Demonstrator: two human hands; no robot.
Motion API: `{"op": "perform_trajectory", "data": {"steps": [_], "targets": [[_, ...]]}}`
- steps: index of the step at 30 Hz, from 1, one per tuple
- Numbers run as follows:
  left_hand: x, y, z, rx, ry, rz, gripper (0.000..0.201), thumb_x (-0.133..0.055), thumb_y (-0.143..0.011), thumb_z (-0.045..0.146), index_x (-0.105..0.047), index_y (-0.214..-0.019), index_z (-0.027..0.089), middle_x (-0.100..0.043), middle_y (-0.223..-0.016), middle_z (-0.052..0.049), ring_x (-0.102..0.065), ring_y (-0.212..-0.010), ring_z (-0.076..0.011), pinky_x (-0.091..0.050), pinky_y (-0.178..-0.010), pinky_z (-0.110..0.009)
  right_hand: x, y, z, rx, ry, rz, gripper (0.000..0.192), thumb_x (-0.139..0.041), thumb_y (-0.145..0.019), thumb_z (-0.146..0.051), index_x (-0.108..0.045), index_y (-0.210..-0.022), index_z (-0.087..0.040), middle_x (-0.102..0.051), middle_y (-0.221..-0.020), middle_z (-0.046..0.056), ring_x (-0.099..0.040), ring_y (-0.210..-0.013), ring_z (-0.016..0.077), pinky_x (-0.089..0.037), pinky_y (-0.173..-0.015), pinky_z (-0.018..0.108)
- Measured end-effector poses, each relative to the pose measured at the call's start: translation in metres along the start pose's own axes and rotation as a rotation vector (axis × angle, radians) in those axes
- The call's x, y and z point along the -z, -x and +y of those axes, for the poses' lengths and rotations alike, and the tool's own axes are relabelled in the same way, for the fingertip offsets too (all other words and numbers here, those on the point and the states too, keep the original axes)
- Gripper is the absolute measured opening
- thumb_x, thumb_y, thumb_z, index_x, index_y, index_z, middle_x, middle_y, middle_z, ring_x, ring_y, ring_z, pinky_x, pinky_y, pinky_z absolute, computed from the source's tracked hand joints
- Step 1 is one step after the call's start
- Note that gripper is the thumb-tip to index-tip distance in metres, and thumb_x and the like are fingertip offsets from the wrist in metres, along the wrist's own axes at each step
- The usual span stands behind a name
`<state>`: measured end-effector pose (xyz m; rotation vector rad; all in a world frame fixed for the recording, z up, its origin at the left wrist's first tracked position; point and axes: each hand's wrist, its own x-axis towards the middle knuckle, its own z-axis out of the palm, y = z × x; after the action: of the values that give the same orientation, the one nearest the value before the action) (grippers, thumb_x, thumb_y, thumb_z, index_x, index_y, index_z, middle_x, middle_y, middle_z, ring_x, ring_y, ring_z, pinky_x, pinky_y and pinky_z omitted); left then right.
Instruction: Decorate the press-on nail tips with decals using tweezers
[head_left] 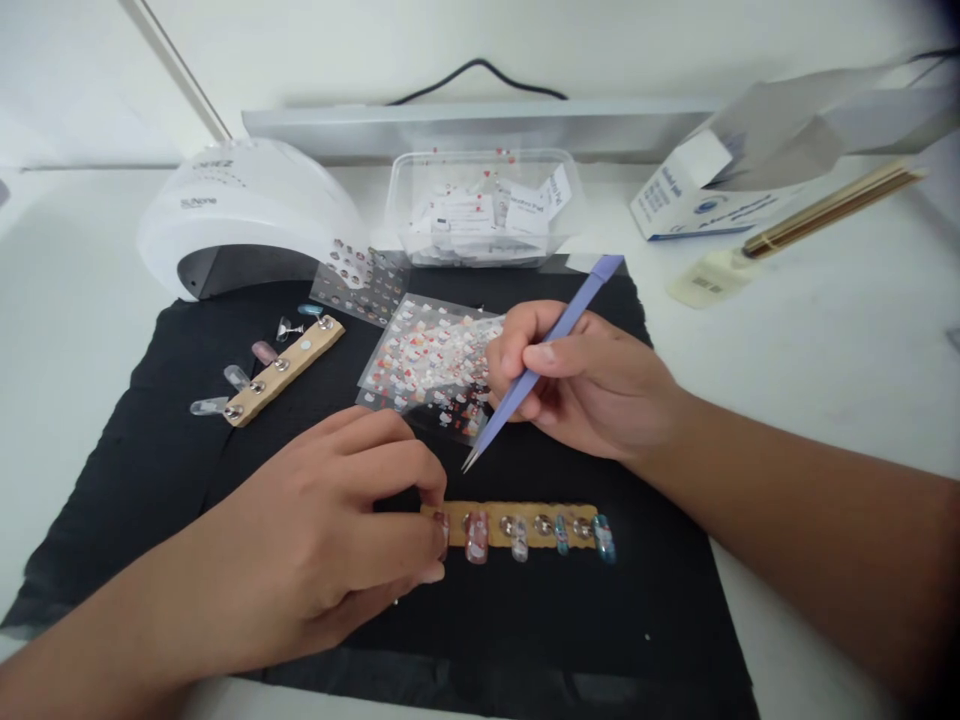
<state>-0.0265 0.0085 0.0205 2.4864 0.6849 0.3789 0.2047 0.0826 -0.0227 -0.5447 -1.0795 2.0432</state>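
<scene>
My left hand rests on the black mat and pinches the left end of a wooden strip that carries several decorated false nails. My right hand grips lilac tweezers like a pen, tips pointing down-left just above the strip and apart from it. Behind the tweezers lies a clear sticker sheet with small red and white decals.
A second wooden strip with clear nail tips lies at the mat's left. A white nail lamp stands at the back left, a clear tub of packets behind the stickers, an open box and wooden sticks at the right.
</scene>
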Motion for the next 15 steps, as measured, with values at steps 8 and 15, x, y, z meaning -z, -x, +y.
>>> {"op": "perform_trajectory", "data": {"steps": [8, 15], "targets": [[0.0021, -0.0001, 0.0012, 0.032, -0.038, -0.008, 0.012, -0.061, -0.094, 0.019, -0.067, -0.084, 0.019, -0.057, -0.087, -0.004, -0.050, -0.078, -0.0176, -0.040, -0.069, -0.037, -0.0007, -0.0009, 0.0005, -0.007, -0.012, 0.002, 0.008, -0.069, -0.074, -0.020, -0.066, -0.069, -0.014, -0.061, -0.052, -0.003, -0.051, -0.042, 0.0060, -0.027, -0.039, 0.019], [0.0032, -0.0003, 0.0048, 0.023, -0.064, -0.018, 0.013, -0.062, -0.093, 0.026, -0.070, -0.099, 0.018, -0.057, -0.082, -0.004, -0.049, -0.074, -0.0208, -0.039, -0.066, -0.040, -0.0015, -0.0002, -0.0002, -0.014, -0.016, 0.005, 0.007, -0.068, -0.075, -0.018, -0.066, -0.069, -0.014, -0.063, -0.053, -0.002, -0.052, -0.044, 0.0060, -0.027, -0.038, 0.019]]}}
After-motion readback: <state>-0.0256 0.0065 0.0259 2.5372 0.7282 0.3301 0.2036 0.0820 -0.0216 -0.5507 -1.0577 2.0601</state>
